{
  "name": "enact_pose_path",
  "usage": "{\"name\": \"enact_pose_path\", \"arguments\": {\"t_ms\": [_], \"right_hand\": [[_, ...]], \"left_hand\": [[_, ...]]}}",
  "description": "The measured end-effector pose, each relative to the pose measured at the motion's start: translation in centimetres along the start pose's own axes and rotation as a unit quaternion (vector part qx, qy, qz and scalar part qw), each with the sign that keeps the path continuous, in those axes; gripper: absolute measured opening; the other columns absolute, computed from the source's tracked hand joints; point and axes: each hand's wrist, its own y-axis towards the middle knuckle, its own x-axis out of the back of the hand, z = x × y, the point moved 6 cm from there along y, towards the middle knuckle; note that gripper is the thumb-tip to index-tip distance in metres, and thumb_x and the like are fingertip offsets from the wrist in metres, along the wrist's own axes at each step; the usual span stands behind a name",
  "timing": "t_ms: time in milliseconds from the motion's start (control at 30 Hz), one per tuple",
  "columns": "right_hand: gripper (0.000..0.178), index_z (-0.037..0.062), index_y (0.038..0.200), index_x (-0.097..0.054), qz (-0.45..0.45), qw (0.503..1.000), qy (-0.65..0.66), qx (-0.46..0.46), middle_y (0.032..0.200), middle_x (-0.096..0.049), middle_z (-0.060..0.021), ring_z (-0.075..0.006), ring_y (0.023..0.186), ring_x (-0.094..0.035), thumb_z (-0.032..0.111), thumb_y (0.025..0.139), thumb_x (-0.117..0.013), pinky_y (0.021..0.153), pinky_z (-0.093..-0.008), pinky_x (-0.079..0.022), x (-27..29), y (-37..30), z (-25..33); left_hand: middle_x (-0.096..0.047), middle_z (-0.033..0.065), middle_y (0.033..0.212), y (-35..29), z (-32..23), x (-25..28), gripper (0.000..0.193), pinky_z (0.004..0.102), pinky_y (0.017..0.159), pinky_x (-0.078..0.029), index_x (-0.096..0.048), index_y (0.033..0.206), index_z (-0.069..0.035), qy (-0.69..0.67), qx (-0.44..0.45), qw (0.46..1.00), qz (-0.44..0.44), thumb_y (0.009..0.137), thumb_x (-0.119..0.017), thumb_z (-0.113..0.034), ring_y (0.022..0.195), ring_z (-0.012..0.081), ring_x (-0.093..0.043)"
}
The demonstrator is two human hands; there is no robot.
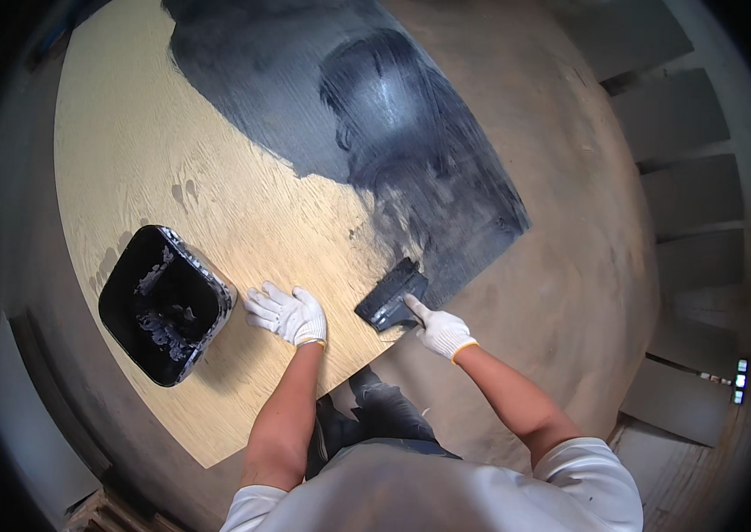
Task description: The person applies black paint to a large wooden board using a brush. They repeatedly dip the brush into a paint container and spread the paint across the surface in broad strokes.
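Observation:
A large pale wood-grained board [136, 124] lies in front of me, its far and right parts covered with black coating [251, 71]. My right hand [443, 333], in a white knit glove, is closed around the handle of a wide, black-smeared scraper [391, 298], index finger stretched along it. The scraper's broad head rests on the board near its front right edge, beside streaky, thinly covered wood. My left hand [288, 315], gloved too, lies flat on bare wood with fingers spread. Just left of it stands a black square bucket [162, 306], smeared inside with dark coating.
Brown, dusty floor [553, 293] surrounds the board on the right. Several grey panels [690, 195] line up along the far right. Stacked brown boards [105, 514] sit at the lower left. My legs [384, 410] are close against the board's front edge.

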Motion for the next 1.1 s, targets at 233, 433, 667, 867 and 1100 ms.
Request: {"name": "enact_pose_path", "arguments": {"t_ms": [233,433,667,867,1100], "right_hand": [[0.083,0.0197,0.165,-0.026,-0.046,0.979,0.183,-0.077,0.127,-0.068,-0.0272,-0.0410,0.116,-0.068,0.013,0.089,-0.058,0.099,-0.0467,-0.053,9.7,2.4,1.8],[0.080,0.0328,0.164,-0.032,0.005,1.000,0.027,-0.014,0.132,-0.066,-0.0256,-0.0400,0.122,-0.065,0.017,0.090,-0.058,0.104,-0.0444,-0.050,4.4,0.1,1.1],[0.068,0.0337,0.159,-0.043,-0.072,0.997,-0.005,0.026,0.125,-0.070,-0.0215,-0.0400,0.113,-0.068,0.020,0.094,-0.059,0.097,-0.0434,-0.052,12.5,4.6,1.0],[0.060,0.0254,0.158,-0.044,-0.151,0.988,-0.027,-0.029,0.124,-0.070,-0.0245,-0.0425,0.116,-0.066,0.033,0.101,-0.060,0.098,-0.0471,-0.052,10.6,2.5,-4.7],[0.055,0.0055,0.110,-0.074,-0.093,0.986,-0.141,0.016,0.110,-0.074,-0.0237,-0.0441,0.107,-0.069,0.053,0.103,-0.047,0.094,-0.0523,-0.053,9.0,2.7,-7.8]], "left_hand": [[-0.023,0.0317,0.165,-0.5,-0.1,0.6,0.077,0.0674,0.124,-0.002,-0.040,0.151,0.007,-0.037,0.000,0.996,0.083,0.090,-0.064,-0.034,0.156,0.0504,-0.006],[-0.048,0.0232,0.155,-1.1,8.9,5.9,0.058,0.0447,0.124,-0.031,-0.050,0.147,0.001,-0.367,0.013,0.896,0.250,0.093,-0.064,-0.016,0.146,0.0365,-0.043],[-0.056,0.0195,0.145,-5.8,16.1,8.0,0.047,0.0385,0.117,-0.040,-0.047,0.146,0.006,-0.554,0.172,0.780,0.235,0.101,-0.056,-0.004,0.134,0.0275,-0.055],[-0.061,0.0188,0.139,-8.0,21.1,9.4,0.040,0.0370,0.115,-0.043,-0.053,0.140,0.008,-0.520,0.205,0.813,0.163,0.103,-0.054,-0.006,0.130,0.0255,-0.058],[-0.064,0.0185,0.133,-13.4,24.3,11.4,0.035,0.0358,0.111,-0.047,-0.057,0.134,0.009,-0.464,0.270,0.840,0.083,0.104,-0.052,-0.008,0.125,0.0250,-0.062]]}}
